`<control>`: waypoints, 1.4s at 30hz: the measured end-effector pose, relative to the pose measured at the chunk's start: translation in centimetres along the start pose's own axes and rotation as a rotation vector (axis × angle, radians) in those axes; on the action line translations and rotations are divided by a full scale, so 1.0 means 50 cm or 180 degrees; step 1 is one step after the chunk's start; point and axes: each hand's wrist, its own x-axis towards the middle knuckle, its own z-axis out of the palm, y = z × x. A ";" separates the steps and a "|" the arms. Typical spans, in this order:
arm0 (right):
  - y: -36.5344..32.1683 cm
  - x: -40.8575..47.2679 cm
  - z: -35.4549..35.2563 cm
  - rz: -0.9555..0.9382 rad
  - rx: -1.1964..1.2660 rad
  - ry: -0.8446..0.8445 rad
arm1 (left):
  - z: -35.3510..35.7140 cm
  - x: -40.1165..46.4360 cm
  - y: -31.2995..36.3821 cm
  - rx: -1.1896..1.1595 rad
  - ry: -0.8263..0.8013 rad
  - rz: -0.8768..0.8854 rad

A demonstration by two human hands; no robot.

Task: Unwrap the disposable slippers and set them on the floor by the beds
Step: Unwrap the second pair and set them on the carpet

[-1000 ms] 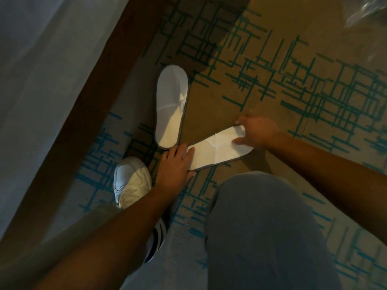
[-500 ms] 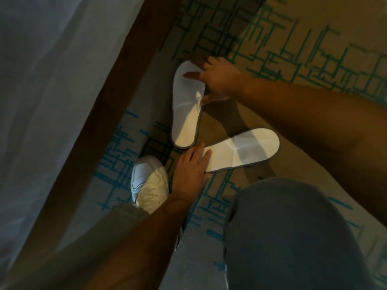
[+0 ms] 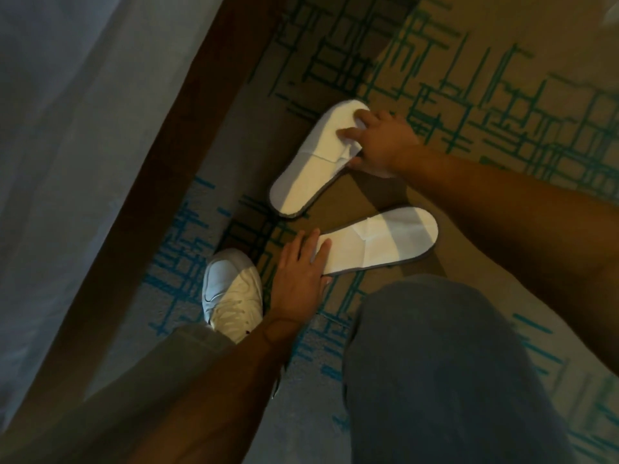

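Two white disposable slippers lie flat on the patterned carpet beside the bed. The far slipper (image 3: 311,169) lies at an angle, toe pointing up and right. My right hand (image 3: 378,144) grips its toe end, thumb on the upper and fingers at its right edge. The near slipper (image 3: 378,242) lies almost crosswise, toe to the right. My left hand (image 3: 299,272) rests flat on the near slipper's heel end, fingers spread.
A dark wooden bed frame (image 3: 160,182) with a white sheet (image 3: 73,122) runs along the left. My white sneaker (image 3: 231,293) stands just left of my left hand. My bent knee in grey trousers (image 3: 435,363) fills the lower right. Clear plastic shows at the top right corner (image 3: 611,8).
My right hand left the near slipper's toe, reached up to the far slipper and turned it so its toe now points up and right. My left hand stayed on the near slipper's heel.
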 end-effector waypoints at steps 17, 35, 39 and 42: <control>0.085 -0.096 0.036 0.0796 0.0955 0.0637 | -0.086 0.071 -0.033 -0.0021 0.0215 -0.0423; 0.085 -0.124 0.123 0.0484 0.0773 0.0238 | -0.035 0.077 0.028 -0.0209 0.0061 -0.0399; 0.102 -0.164 0.141 0.0571 0.1050 0.0123 | -0.044 0.095 0.024 -0.0063 0.0007 -0.0449; 0.097 -0.179 0.152 0.0656 0.1235 0.0152 | -0.045 0.100 0.023 -0.0006 -0.0061 -0.0362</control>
